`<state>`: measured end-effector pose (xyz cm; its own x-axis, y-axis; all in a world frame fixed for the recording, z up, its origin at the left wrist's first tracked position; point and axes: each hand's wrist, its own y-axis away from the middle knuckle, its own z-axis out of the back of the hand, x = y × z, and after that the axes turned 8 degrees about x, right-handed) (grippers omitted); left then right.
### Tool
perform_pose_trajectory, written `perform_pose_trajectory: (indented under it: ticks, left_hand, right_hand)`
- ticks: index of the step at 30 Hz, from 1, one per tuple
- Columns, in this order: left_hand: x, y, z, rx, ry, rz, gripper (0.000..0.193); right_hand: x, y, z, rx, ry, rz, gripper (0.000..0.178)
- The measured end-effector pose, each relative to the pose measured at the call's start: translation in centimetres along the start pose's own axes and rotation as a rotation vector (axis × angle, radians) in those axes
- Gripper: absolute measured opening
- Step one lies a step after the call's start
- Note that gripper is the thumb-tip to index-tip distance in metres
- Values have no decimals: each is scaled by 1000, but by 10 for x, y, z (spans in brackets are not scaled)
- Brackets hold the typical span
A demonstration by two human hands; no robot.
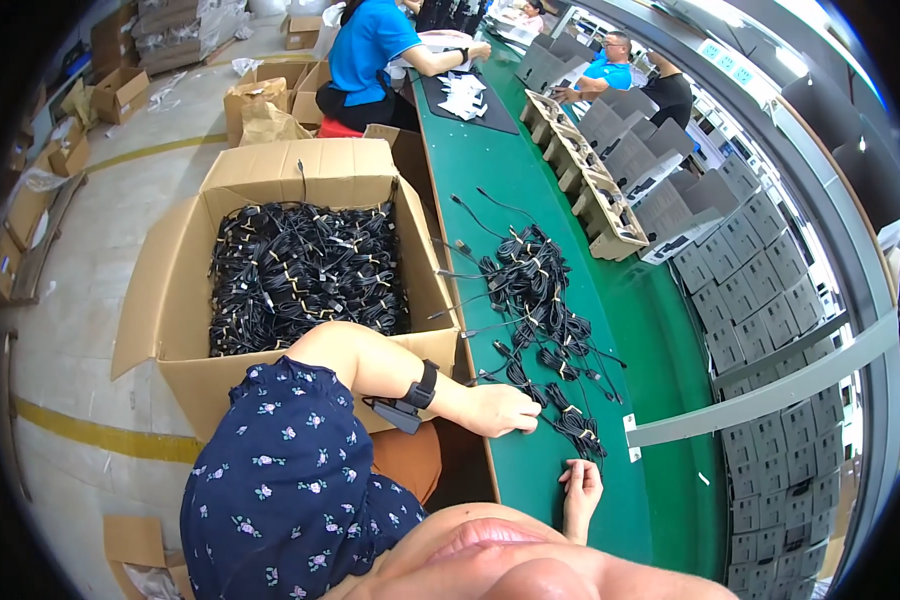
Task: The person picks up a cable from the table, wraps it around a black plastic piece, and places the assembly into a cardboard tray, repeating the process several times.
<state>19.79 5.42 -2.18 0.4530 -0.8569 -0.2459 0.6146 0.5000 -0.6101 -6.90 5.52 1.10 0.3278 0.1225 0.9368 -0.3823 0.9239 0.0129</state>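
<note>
My left hand [508,410], with a black band on its wrist, rests over the green table with its fingers curled together. It is beside the near end of a pile of black cables [530,275], tied in bundles with pale ties. My right hand [582,486] lies a little nearer and to the right, fingers bent inward, close below the nearest cable bundle [576,428]. Whether either hand pinches a cable end is too small to tell. Left of the table, an open cardboard box [175,270] is full of more tied black cables [305,280].
The green table [520,480] runs away from me, with a row of cardboard trays [610,222] along its right side. A grey metal bar [770,385] crosses at right before stacked grey boxes [770,450]. A person in blue [370,45] works at the far left.
</note>
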Motion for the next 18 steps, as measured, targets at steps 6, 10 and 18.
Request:
perform_pose_trajectory:
  ticks: [6, 10, 18]
  left_hand:
    - [0, -1, -2, 8, 3, 10, 14]
    - [-1, 0, -1, -51, -21, -7, 10]
    - [-2, 0, -1, 6, 5, 12, 13]
  right_hand:
    - [-1, 0, 1, -5, 13, -8, 15]
    - [1, 1, -1, -1, 34, -32, 18]
    - [-2, 0, 0, 0, 27, -11, 14]
